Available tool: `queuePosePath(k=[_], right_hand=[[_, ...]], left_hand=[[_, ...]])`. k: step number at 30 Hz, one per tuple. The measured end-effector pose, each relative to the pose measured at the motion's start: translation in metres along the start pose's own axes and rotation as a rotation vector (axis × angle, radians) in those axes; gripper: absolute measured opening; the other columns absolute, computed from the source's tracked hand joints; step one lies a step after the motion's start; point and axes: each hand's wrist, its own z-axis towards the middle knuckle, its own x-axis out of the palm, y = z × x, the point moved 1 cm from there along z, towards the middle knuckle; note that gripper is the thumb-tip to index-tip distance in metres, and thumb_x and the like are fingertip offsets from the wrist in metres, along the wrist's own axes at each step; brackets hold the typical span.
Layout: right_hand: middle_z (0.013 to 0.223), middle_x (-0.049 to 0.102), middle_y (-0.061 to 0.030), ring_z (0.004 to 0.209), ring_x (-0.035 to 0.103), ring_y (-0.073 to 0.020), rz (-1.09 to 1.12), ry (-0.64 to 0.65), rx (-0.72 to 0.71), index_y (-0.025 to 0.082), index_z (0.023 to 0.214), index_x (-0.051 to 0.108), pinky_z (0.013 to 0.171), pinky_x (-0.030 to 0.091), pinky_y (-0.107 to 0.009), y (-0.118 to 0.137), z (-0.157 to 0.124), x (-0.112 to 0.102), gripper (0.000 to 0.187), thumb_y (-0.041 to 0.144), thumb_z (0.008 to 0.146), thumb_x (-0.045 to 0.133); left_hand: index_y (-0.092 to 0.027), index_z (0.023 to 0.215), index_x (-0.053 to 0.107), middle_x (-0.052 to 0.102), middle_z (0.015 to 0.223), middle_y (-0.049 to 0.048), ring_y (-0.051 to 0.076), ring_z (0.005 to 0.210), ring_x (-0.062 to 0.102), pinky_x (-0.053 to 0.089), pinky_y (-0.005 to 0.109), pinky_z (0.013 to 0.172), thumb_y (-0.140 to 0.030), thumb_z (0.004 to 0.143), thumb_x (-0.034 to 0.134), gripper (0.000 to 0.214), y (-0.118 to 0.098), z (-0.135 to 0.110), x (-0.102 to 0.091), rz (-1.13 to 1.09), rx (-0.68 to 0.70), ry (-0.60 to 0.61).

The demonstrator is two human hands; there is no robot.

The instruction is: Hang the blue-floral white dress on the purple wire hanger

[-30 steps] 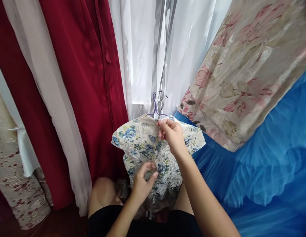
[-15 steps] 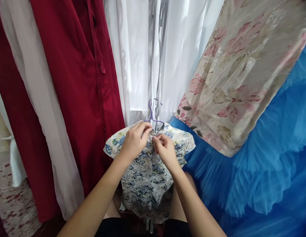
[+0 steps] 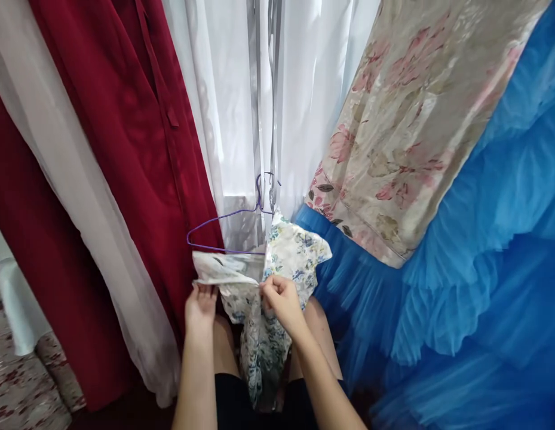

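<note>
A floral dress (image 3: 299,254), white with blue and yellow flowers, hangs half on a purple wire hanger (image 3: 205,246). Its right shoulder still covers the hanger's right side, while the hanger's left arm is bare. My left hand (image 3: 201,306) grips the edge of the dress's left part, which is folded over with the pale inner side showing. At the middle of the dress, my right hand (image 3: 281,298) pinches the opening's edge between thumb and fingers. The lower part of the dress hangs bunched between my knees.
Dark red gowns (image 3: 111,149) and a pale sheer cloth (image 3: 57,149) hang at the left. White fabric with grey ribbons (image 3: 254,89) hangs behind the hanger. To the right are a beige gown with pink flowers (image 3: 393,143) and a blue ruffled tulle skirt (image 3: 451,304).
The dress's left shoulder has come off the hanger and been folded back. My left hand has moved left and down, my right hand slightly down. The view has shifted a little.
</note>
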Motion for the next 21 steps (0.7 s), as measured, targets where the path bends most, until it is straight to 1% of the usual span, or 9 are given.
queuePosePath(k=[2,4,7,10,12,14,16,18,21], right_hand=[[0.046,0.043,0.0051,0.042,0.036,-0.0114,0.101,-0.186,0.033,0.022,0.058,0.048,0.045,0.026,-0.025,-0.025,-0.017,-0.014,0.029,0.038,0.08,0.058],[0.051,0.042,0.0045,0.045,0.033,-0.0123,0.177,-0.384,0.035,0.023,0.06,0.046,0.046,0.025,-0.025,-0.049,-0.037,-0.032,0.033,0.043,0.083,0.058],[0.051,0.035,0.0048,0.045,0.029,-0.0137,0.164,-0.56,0.011,0.025,0.058,0.041,0.046,0.025,-0.027,-0.065,-0.06,-0.057,0.04,0.051,0.085,0.057],[0.058,0.048,0.0006,0.054,0.044,-0.0184,0.061,-0.46,-0.012,0.024,0.064,0.055,0.053,0.038,-0.03,-0.053,-0.068,-0.068,0.04,0.057,0.087,0.055],[0.073,0.063,-0.0035,0.072,0.058,-0.0238,0.019,-0.363,-0.001,0.025,0.076,0.066,0.067,0.048,-0.034,-0.037,-0.07,-0.07,0.041,0.063,0.086,0.057],[0.082,0.069,-0.0051,0.087,0.064,-0.0276,0.021,-0.272,0.047,0.027,0.083,0.071,0.077,0.052,-0.037,-0.022,-0.076,-0.071,0.048,0.072,0.085,0.053],[0.076,0.069,-0.0054,0.087,0.065,-0.0286,0.031,-0.175,0.103,0.028,0.081,0.073,0.075,0.054,-0.038,-0.01,-0.084,-0.073,0.057,0.078,0.086,0.046],[0.067,0.066,-0.0056,0.079,0.065,-0.0277,-0.002,-0.12,0.126,0.029,0.075,0.072,0.068,0.053,-0.036,-0.001,-0.092,-0.077,0.058,0.077,0.088,0.044],[0.064,0.065,-0.0048,0.069,0.063,-0.0265,-0.074,-0.119,0.087,0.03,0.071,0.07,0.06,0.051,-0.035,0.008,-0.099,-0.087,0.046,0.071,0.087,0.055]], left_hand=[[-0.017,0.073,0.059,0.064,0.077,0.0039,0.019,0.084,0.067,0.052,0.043,0.095,-0.014,0.089,0.056,0.016,0.03,-0.029,-0.008,-0.032,-0.15,-0.031],[-0.018,0.078,0.062,0.068,0.089,0.0051,0.019,0.096,0.068,0.048,0.044,0.103,-0.014,0.093,0.051,0.019,0.049,-0.056,-0.003,-0.131,-0.347,-0.002],[-0.019,0.083,0.064,0.069,0.101,0.0052,0.02,0.11,0.065,0.048,0.045,0.105,-0.022,0.093,0.056,0.013,0.053,-0.093,0.023,-0.249,-0.403,0.215],[-0.018,0.092,0.066,0.068,0.097,0.0062,0.02,0.095,0.066,0.055,0.035,0.087,-0.032,0.085,0.072,0.016,0.041,-0.137,0.058,-0.11,-0.321,0.529],[-0.017,0.095,0.066,0.066,0.093,0.0063,0.017,0.084,0.063,0.053,0.029,0.078,-0.035,0.086,0.072,0.02,0.034,-0.167,0.075,0.097,-0.28,0.774],[-0.017,0.094,0.066,0.064,0.092,0.0064,0.017,0.084,0.061,0.05,0.028,0.079,-0.035,0.09,0.068,0.019,0.03,-0.189,0.086,0.283,-0.18,0.952],[-0.017,0.094,0.066,0.063,0.093,0.0064,0.019,0.089,0.061,0.048,0.029,0.083,-0.036,0.093,0.064,0.019,0.028,-0.197,0.089,0.42,-0.04,1.017],[-0.018,0.093,0.067,0.062,0.091,0.0061,0.019,0.088,0.06,0.047,0.03,0.083,-0.039,0.094,0.061,0.022,0.027,-0.193,0.087,0.535,0.056,1.012],[-0.021,0.108,0.067,0.064,0.105,0.0087,0.024,0.102,0.059,0.044,0.034,0.093,-0.052,0.089,0.066,0.036,0.031,-0.182,0.079,0.584,0.061,1.014]])
